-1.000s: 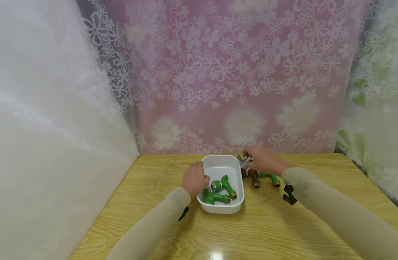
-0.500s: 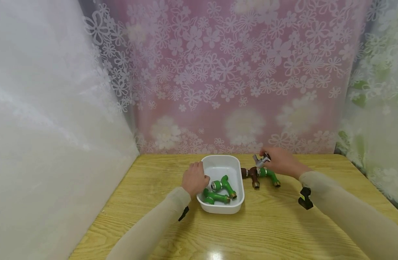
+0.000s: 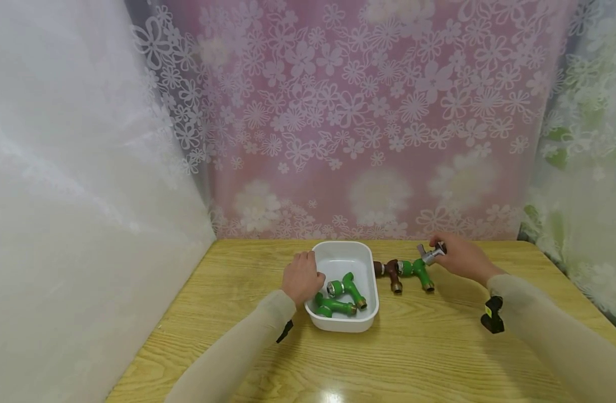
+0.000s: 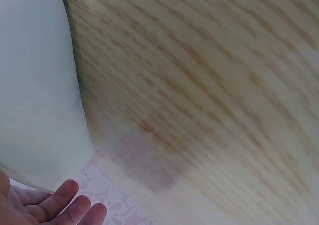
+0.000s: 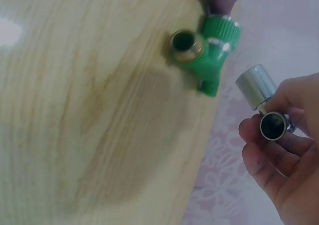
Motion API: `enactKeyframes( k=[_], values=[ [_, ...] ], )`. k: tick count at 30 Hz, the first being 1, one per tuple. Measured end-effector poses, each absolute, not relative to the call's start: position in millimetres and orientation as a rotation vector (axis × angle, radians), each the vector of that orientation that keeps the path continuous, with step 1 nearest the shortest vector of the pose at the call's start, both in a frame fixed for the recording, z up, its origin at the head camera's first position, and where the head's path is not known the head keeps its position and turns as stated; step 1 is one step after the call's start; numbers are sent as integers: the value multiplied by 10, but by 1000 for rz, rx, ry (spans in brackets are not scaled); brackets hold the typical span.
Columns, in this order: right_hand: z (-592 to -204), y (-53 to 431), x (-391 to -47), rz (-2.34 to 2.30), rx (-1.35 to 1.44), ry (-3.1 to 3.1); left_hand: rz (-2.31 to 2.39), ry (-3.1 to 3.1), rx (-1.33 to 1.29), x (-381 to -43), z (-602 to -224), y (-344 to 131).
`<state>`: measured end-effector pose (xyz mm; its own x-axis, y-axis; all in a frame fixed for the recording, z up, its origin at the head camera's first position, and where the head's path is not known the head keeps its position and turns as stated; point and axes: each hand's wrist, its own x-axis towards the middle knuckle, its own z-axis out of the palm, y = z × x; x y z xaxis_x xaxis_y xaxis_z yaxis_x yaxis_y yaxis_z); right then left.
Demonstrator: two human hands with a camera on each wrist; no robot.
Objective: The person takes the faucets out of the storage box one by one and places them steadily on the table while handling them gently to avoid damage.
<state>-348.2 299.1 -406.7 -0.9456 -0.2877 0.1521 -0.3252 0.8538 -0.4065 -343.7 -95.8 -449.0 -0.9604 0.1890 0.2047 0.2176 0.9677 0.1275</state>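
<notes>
My right hand (image 3: pixel 461 258) holds a silver tap (image 3: pixel 432 255) between thumb and fingers, above the table's back right. In the right wrist view the silver tap (image 5: pixel 256 88) shows its round open ends. Just left of it, a green tap (image 3: pixel 421 271) with a brass spout lies on the table, end to end with a dark brown tap (image 3: pixel 391 270). My left hand (image 3: pixel 301 277) grips the left rim of a white basin (image 3: pixel 344 325). Inside that basin lie two green taps, one angled (image 3: pixel 350 287) and one nearer the front (image 3: pixel 337 306). Fingers (image 4: pixel 60 200) show by the basin wall in the left wrist view.
The wood-grain table (image 3: pixel 388 358) bears all of this. A pink flowered curtain (image 3: pixel 368 140) hangs along its back edge, a pale sheet (image 3: pixel 86 196) on the left and a green-patterned one (image 3: pixel 584 184) on the right. The brown tap lies close against the basin's right side.
My right hand has carried the silver tap rightward from beside the basin, past the brown tap to the right of the green one. The left hand and basin have stayed put.
</notes>
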Motion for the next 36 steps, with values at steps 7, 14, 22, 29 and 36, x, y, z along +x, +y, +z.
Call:
enactKeyframes(
  k=[7, 14, 22, 29, 36],
  values=[
    [-4209, 3194, -3468, 720, 462, -2929, -201, -2930, -286, -3435, -4487, -944],
    [-4385, 3351, -3449, 823, 394, -2983, -204, -2922, -292, -3435, -4493, -945],
    [-4455, 3441, -3421, 785, 402, -3041, -223, -2919, -302, -3432, -4487, -943],
    [-4534, 3511, -3428, 454, 490, -3102, -205, -2925, -296, -3441, -4495, -941],
    [-4507, 3421, -3396, 307, 456, -3107, -218, -2922, -289, -3447, -4502, -938]
  ],
)
